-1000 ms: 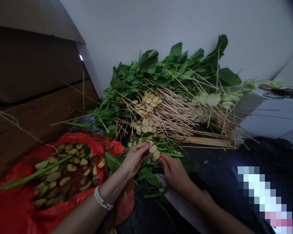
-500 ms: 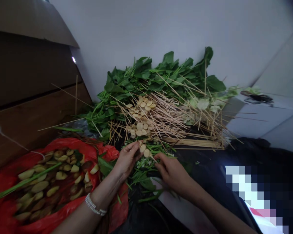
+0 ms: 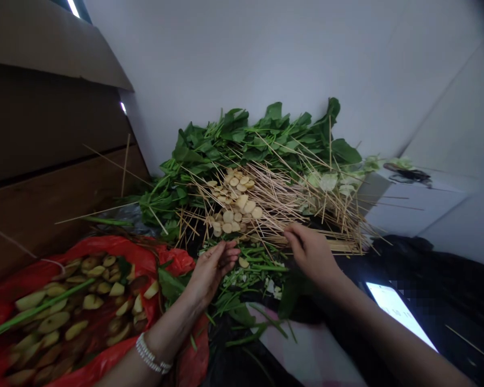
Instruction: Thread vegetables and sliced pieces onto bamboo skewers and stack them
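My right hand (image 3: 312,251) is closed, thumb against forefinger, at the near side of the heap of skewers (image 3: 280,191). It seems to pinch the end of a skewer of potato slices (image 3: 249,206), whose pale round slices lie over the other threaded potato slices (image 3: 228,221). The thin stick between slices and fingers is hard to make out. My left hand (image 3: 213,264) is empty, palm turned inward and fingers loosely apart, above the cut green stems (image 3: 262,258). A loose potato slice (image 3: 243,263) lies just right of its fingertips.
A red plastic bag (image 3: 116,244) of potato pieces (image 3: 54,322) stands at left. Leafy greens (image 3: 229,126) line the wall behind the skewers, with cabbage pieces (image 3: 326,181) at right. A lit phone (image 3: 401,312) lies on black plastic, and a white box (image 3: 415,204) stands behind.
My right hand has moved forward and right, and the skewer of potato slices has gone from between my hands onto the pile. My left hand has let go of it and opened.
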Available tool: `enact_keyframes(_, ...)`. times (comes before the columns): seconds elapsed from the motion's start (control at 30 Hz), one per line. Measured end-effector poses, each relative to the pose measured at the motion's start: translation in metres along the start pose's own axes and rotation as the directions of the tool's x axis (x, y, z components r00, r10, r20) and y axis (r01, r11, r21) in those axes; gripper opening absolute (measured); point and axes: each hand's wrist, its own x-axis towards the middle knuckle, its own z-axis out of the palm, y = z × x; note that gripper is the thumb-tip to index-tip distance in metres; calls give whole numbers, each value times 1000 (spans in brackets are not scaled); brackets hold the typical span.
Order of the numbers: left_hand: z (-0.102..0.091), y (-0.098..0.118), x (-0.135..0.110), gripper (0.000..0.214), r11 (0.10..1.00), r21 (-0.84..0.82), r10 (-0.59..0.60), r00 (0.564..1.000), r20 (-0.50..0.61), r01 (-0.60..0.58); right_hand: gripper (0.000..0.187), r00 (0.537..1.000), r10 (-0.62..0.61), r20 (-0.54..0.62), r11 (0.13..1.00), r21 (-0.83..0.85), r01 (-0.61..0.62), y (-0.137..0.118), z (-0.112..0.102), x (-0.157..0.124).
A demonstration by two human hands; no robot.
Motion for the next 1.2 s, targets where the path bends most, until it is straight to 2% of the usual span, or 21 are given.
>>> enact_keyframes(0.13, -1, -1, 0, 18, 1000, 10, 4, 1000, 17, -4, 19, 996, -76, -49, 995, -71, 72, 8, 13, 41)
enact_keyframes(0.27, -2, -2, 1, 19, 999, 28, 14, 1000, 21, -15, 20, 996, -78, -46, 992, -107, 73, 16, 41, 73)
enact_keyframes(0.4, -2, -2, 1, 22, 999, 44, 14, 1000, 21, -15, 21, 997, -74, -16, 986, -153, 70, 22, 66, 88)
enact_keyframes(0.5, -2, -4, 1, 26, 997, 73, 6, 999, 40, -8, 20, 996, -83, 21, 977, -197, 86, 21, 71, 88)
enact_keyframes(0.6, -1, -5, 0, 32, 994, 111, 8, 998, 66, -16, 19, 994, -100, 42, 963, -246, 107, 20, 57, 83)
enact_keyframes(0.7, 0, -5, -1, 38, 986, 156, 37, 996, 79, -49, 22, 994, -109, 26, 949, -295, 112, 28, 25, 74)
enact_keyframes(0.83, 0, -6, -1, 39, 973, 215, 65, 991, 114, -88, 27, 998, -70, 3, 924, -377, 66, 60, -23, 52)
enact_keyframes(0.9, 1, -7, -1, 37, 966, 244, 60, 990, 129, -91, 26, 999, -31, 29, 907, -420, 40, 79, -38, 36)
enact_keyframes(1.03, 0, -10, 0, 35, 958, 274, 56, 989, 135, -91, 20, 981, 18, 195, 878, -472, 78, 106, -40, 4)
enact_keyframes(1.2, -2, -11, 1, 35, 957, 276, 50, 989, 141, -88, 23, 917, 40, 397, 836, -516, 187, 110, -15, -14)
